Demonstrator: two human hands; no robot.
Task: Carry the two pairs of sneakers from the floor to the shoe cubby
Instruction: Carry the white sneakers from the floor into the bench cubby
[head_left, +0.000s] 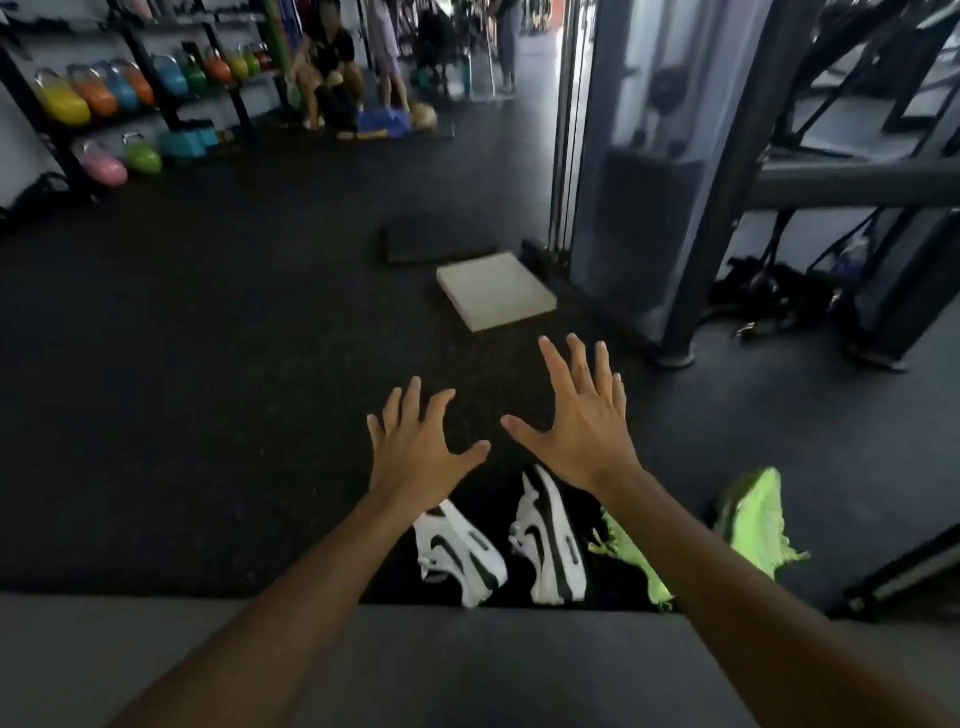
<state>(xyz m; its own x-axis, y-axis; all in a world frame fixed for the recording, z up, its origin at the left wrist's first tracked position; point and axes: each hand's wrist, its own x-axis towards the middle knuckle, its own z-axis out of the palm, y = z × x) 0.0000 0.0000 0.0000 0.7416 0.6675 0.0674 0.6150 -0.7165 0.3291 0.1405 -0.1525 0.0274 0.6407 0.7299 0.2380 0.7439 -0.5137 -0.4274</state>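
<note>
A white-and-black pair of sneakers (545, 540) lies on the dark rubber floor just beyond a grey ledge, its left shoe (457, 556) partly under my left forearm. A neon-green pair lies to the right: one shoe (758, 519) in plain sight, the other (631, 561) mostly hidden by my right forearm. My left hand (415, 452) and my right hand (582, 415) are stretched out above the shoes, fingers spread, holding nothing. No shoe cubby is in view.
A grey ledge (467, 670) runs along the bottom. A pale foam pad (493, 296) and a dark mat (436, 239) lie ahead. A cable machine frame (691, 208) stands to the right. A kettlebell rack (130, 98) lines the left wall. People sit at the far end.
</note>
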